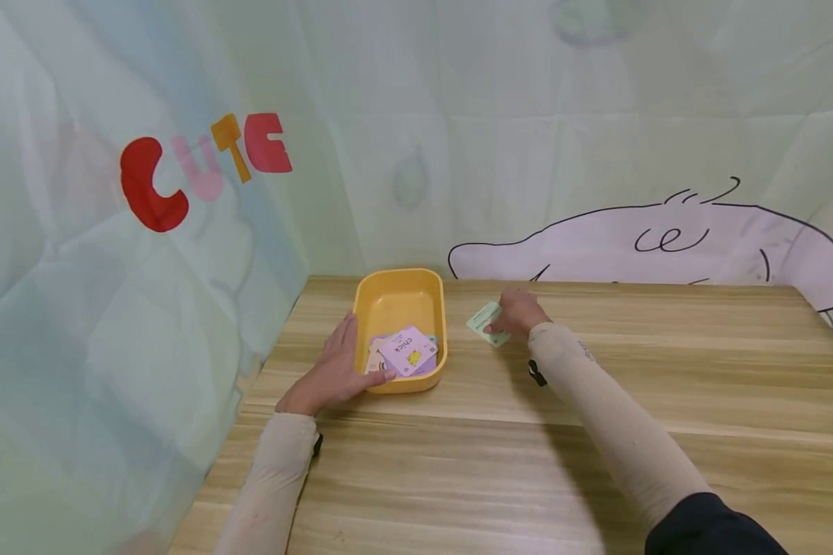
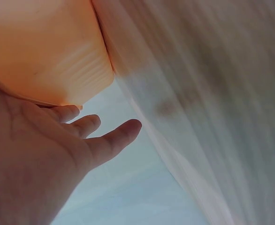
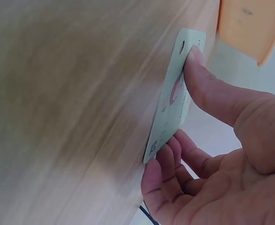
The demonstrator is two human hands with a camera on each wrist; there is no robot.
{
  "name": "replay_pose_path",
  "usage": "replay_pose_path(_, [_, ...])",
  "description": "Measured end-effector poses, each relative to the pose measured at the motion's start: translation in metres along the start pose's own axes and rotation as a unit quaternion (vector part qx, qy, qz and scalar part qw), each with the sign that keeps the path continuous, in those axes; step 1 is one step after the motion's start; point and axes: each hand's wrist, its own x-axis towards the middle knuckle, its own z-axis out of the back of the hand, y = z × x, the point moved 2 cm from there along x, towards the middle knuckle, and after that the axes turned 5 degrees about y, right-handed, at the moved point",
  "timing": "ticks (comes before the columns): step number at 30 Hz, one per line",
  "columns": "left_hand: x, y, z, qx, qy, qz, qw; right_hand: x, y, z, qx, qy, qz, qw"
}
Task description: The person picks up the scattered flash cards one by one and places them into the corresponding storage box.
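Observation:
A yellow plastic tub (image 1: pixel 399 304) stands near the table's back left, with several picture cards in its near end. A lilac card marked "chick" (image 1: pixel 408 348) lies on top of them. My left hand (image 1: pixel 333 370) holds the tub's near left corner, thumb over the rim and fingers along the outer wall. To the right of the tub, my right hand (image 1: pixel 521 312) pinches a pale green card (image 1: pixel 484 317) low over the wood. In the right wrist view, the thumb presses the card's printed face (image 3: pixel 172 101) while fingertips meet its lower edge.
The wood-grain table (image 1: pixel 458 478) reaches forward to a pale fabric backdrop (image 1: pixel 416 154). Another fabric sheet with the letters "CUTE" (image 1: pixel 154 185) hangs along the left side, close to my left arm. The table's back edge (image 1: pixel 632 284) runs just behind the tub.

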Motion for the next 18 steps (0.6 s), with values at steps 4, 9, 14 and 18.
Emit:
replay_pose_path(4, [0.0,0.001,0.001,-0.002,-0.003,0.0,1.0,0.001,0.001,-0.001,-0.001,-0.008,0.007,1.0])
replay_pose_path(9, [0.0,0.002,0.0,0.0,0.003,0.01,0.9999,0.001,0.0,-0.002,0.022,-0.011,0.007,1.0])
replay_pose_path(14, [0.0,0.001,-0.002,0.003,0.007,0.01,0.9999,0.0,-0.005,0.0,0.068,0.0,0.0,0.998])
replay_pose_path(18, [0.0,0.002,-0.002,0.002,0.004,0.006,1.0,0.002,-0.009,0.002,0.097,0.003,0.008,0.995])
